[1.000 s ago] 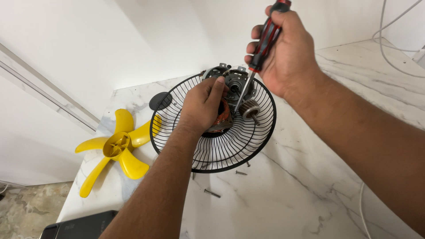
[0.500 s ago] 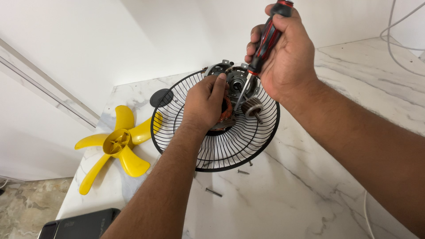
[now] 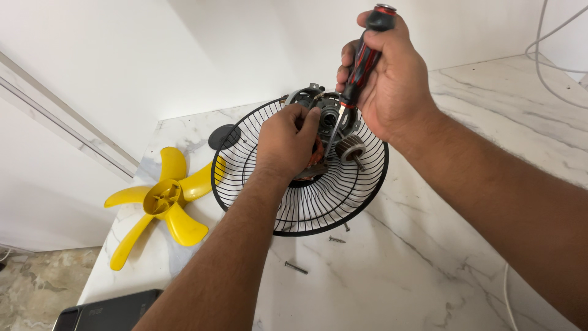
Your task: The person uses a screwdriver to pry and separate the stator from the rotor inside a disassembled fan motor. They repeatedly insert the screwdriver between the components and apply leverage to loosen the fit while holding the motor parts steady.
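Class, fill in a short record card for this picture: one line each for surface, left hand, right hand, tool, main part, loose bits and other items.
surface: white marble counter
left hand: left hand grips the motor at the grille's centre
right hand: right hand shut round the screwdriver
tool: red and black handle, held nearly upright, tip down at the motor
main part: black wire grille lying on the counter
loose bits: three screws on the counter in front of the grille
other items: yellow fan blade, black cap, dark device, white cable

free: marble counter (image 3: 441,270) right | blocked: loose screws (image 3: 296,267), yellow fan blade (image 3: 162,199) left
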